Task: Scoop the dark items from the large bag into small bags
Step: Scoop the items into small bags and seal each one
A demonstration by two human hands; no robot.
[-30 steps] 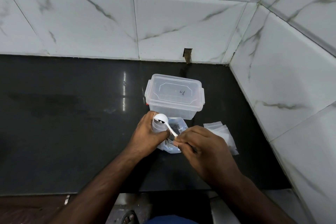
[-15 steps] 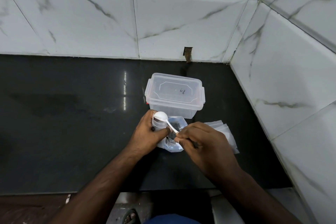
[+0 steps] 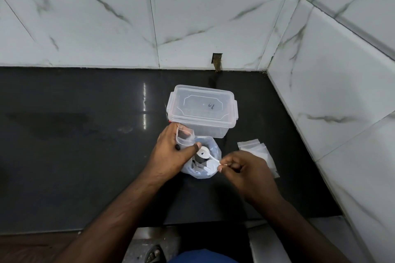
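Your left hand (image 3: 171, 151) grips a small clear bag (image 3: 184, 136), holding it upright with its mouth open, just in front of the lidded plastic container (image 3: 203, 111). Your right hand (image 3: 243, 168) pinches the handle of the white spoon (image 3: 206, 155), whose bowl sits low over the mouth of the large bag (image 3: 201, 162) at the middle of the tabletop (image 3: 85, 156); only a speck or two of dark material shows in the bowl. The large bag lies directly at 6 o'clock from the container, between your hands.

This looks like the dip for another scoop. Push the bowl down into the dark items, then lift it level. Carry it the short way toward 10 o'clock, over the small bag's mouth, and tip only once the bowl is inside the rim. Keep your left thumb spreading that mouth wide. The spare small bags (image 3: 258, 151) wait at 3 o'clock, well clear.
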